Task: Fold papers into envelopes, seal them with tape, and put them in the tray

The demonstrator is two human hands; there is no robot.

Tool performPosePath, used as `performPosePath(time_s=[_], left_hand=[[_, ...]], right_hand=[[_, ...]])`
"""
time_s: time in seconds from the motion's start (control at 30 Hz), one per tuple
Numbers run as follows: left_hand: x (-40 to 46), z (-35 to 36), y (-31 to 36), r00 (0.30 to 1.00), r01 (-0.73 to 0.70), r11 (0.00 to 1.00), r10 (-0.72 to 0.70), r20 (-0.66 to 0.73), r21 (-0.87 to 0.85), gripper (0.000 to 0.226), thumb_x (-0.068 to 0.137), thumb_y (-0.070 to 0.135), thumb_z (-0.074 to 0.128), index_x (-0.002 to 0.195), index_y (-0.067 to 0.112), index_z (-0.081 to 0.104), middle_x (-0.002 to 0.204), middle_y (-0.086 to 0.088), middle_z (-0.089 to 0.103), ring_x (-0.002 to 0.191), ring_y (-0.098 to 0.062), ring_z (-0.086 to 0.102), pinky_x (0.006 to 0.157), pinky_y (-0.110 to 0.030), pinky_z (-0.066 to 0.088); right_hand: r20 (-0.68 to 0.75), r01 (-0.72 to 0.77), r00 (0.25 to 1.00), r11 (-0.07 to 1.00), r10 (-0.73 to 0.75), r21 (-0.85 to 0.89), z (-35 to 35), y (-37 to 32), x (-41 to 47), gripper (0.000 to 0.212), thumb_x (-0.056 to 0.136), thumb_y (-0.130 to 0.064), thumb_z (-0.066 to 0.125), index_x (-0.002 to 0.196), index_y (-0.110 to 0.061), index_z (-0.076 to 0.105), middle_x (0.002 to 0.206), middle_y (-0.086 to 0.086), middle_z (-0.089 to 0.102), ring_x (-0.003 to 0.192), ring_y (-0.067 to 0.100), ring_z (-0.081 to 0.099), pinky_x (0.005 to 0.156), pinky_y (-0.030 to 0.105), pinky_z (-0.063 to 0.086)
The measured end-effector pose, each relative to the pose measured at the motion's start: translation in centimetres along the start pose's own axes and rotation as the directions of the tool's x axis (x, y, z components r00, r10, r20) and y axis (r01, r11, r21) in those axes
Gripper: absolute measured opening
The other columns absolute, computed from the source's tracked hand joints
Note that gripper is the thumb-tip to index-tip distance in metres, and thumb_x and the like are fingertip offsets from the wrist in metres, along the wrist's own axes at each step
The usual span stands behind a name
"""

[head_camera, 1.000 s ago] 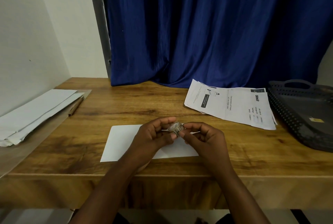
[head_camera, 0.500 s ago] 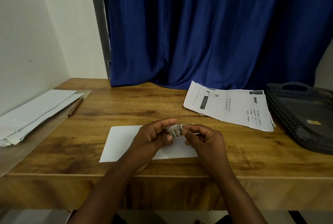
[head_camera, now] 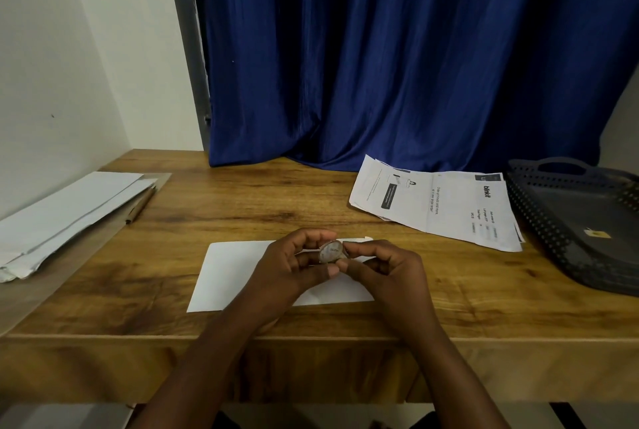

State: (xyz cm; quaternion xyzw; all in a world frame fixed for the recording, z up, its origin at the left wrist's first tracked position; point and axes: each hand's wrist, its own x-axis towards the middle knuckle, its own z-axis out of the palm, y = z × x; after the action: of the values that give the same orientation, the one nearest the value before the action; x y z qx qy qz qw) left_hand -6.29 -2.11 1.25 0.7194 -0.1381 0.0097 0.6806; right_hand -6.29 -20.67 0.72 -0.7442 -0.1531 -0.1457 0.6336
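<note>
Far left of the fingers, a loose stack of white sheets (head_camera: 65,211) lies on a pale ledge, its outer end cut off by the frame edge; how many sheets is hard to tell. A thin brown pencil (head_camera: 141,204) lies along the stack's inner side. The wooden table (head_camera: 242,200) shows a warm, streaked grain and a thick front edge.

Under the fingers lies a flat white envelope (head_camera: 230,273), smooth and rectangular; the hands cover its middle and much of its right half, so any flap or fold there cannot be made out. Only a small tab of it shows just past the fingertips.

The left hand (head_camera: 294,269) is curled, thumb and fingertips pinched round a small roll of tape (head_camera: 331,251). The roll is round and pale with a greyish face; its print is too blurred to read. The right hand (head_camera: 387,269) meets it from the other side, thumb and forefinger closed at the roll's rim, other fingers bent loosely. Whether a strip is pulled free cannot be told. Both hands hover just above the envelope, close together.

Beyond and right of the fingers, printed papers (head_camera: 442,204) lie fanned, creased into panels, with small text mostly illegible. Further right sits a dark plastic tray (head_camera: 539,221) with perforated walls and a handle slot, cut off by the frame edge; a small yellowish scrap (head_camera: 596,233) lies inside. A pleated blue curtain (head_camera: 397,55) hangs behind.
</note>
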Motion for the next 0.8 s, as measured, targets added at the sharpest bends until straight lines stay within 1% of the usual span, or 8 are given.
performPosePath(time_s=[0.1,0.27,0.37,0.47,0.57,0.7,0.73,0.8], left_hand=[[-0.01,-0.06,-0.01,1.0,-0.01,1.0,0.01,-0.007,-0.002,0.046,0.083,0.001,0.076,0.124,0.02,0.066,0.119,0.003,0.073,0.113,-0.016,0.069,0.09,-0.026,0.056],[-0.09,-0.13,-0.09,0.999,-0.011,0.998,0.014,0.048,-0.062,0.052,0.09,-0.01,0.064,0.134,0.018,0.058,0.125,-0.003,0.071,0.118,-0.02,0.067,0.094,-0.031,0.057],[-0.09,-0.15,-0.18,0.997,-0.016,0.997,0.022,0.073,-0.076,0.055,0.093,-0.014,0.057,0.138,0.017,0.055,0.128,-0.003,0.07,0.122,-0.02,0.065,0.093,-0.029,0.056],[-0.1,-0.19,-0.21,0.996,-0.027,0.997,0.034,0.087,-0.078,0.056,0.095,-0.014,0.054,0.141,0.017,0.052,0.132,-0.003,0.068,0.127,-0.02,0.062,0.098,-0.031,0.054],[-0.09,-0.29,-0.21,0.994,-0.027,0.997,0.036,0.108,-0.078,0.059,0.093,-0.011,0.059,0.144,0.018,0.048,0.137,0.0,0.065,0.13,-0.018,0.059,0.106,-0.036,0.049],[-0.09,-0.21,-0.15,0.996,0.0,0.998,0.005,0.086,-0.067,0.066,0.084,-0.004,0.074,0.141,0.02,0.053,0.139,0.002,0.063,0.124,-0.017,0.063,0.1,-0.032,0.053],[-0.07,-0.19,-0.15,0.998,0.001,0.998,0.003,0.059,-0.058,0.064,0.083,-0.003,0.075,0.138,0.021,0.056,0.137,0.002,0.064,0.122,-0.017,0.065,0.097,-0.031,0.055],[0.03,-0.24,-0.29,1.0,-0.002,0.999,0.002,0.006,-0.043,0.057,0.083,0.0,0.076,0.133,0.024,0.06,0.132,0.001,0.066,0.118,-0.018,0.067,0.096,-0.032,0.056]], right_hand=[[0.004,-0.005,1.0,0.999,0.005,0.037,-0.06,0.05,0.08,0.021,0.08,-0.008,0.08,0.097,-0.021,0.081,0.095,-0.005,0.077,0.074,0.011,0.071,0.066,0.021,0.055],[-0.032,-0.032,0.999,0.998,0.034,0.05,-0.24,0.1,0.17,0.01,0.082,-0.008,0.078,0.084,-0.017,0.081,0.077,-0.001,0.075,0.061,0.01,0.068,0.06,0.018,0.051],[-0.033,-0.054,0.998,0.997,0.056,0.05,-0.24,0.11,0.19,0.011,0.082,-0.007,0.078,0.087,-0.017,0.08,0.081,-0.002,0.077,0.062,0.01,0.069,0.062,0.019,0.053],[-0.022,-0.074,0.997,0.996,0.075,0.051,-0.21,-0.07,0.21,0.022,0.083,-0.01,0.079,0.098,-0.026,0.076,0.086,-0.003,0.078,0.066,0.013,0.071,0.065,0.022,0.056],[0.057,-0.036,0.998,0.999,0.037,-0.019,-0.08,-0.25,0.16,0.032,0.086,-0.014,0.076,0.107,-0.037,0.072,0.092,-0.01,0.077,0.071,0.012,0.072,0.069,0.024,0.058],[0.068,-0.025,0.997,0.998,0.029,-0.057,0.12,-0.41,0.01,0.025,0.086,-0.019,0.076,0.105,-0.034,0.076,0.102,-0.022,0.074,0.086,0.007,0.072,0.078,0.03,0.059],[0.071,-0.027,0.997,0.999,0.03,-0.047,0.12,-0.47,-0.01,0.023,0.087,-0.018,0.075,0.102,-0.036,0.077,0.1,-0.023,0.074,0.084,0.007,0.072,0.076,0.028,0.058],[0.066,-0.016,0.998,0.999,0.019,-0.036,0.07,-0.54,-0.01,0.023,0.089,-0.016,0.072,0.099,-0.036,0.076,0.093,-0.021,0.074,0.076,0.006,0.07,0.069,0.019,0.054]])
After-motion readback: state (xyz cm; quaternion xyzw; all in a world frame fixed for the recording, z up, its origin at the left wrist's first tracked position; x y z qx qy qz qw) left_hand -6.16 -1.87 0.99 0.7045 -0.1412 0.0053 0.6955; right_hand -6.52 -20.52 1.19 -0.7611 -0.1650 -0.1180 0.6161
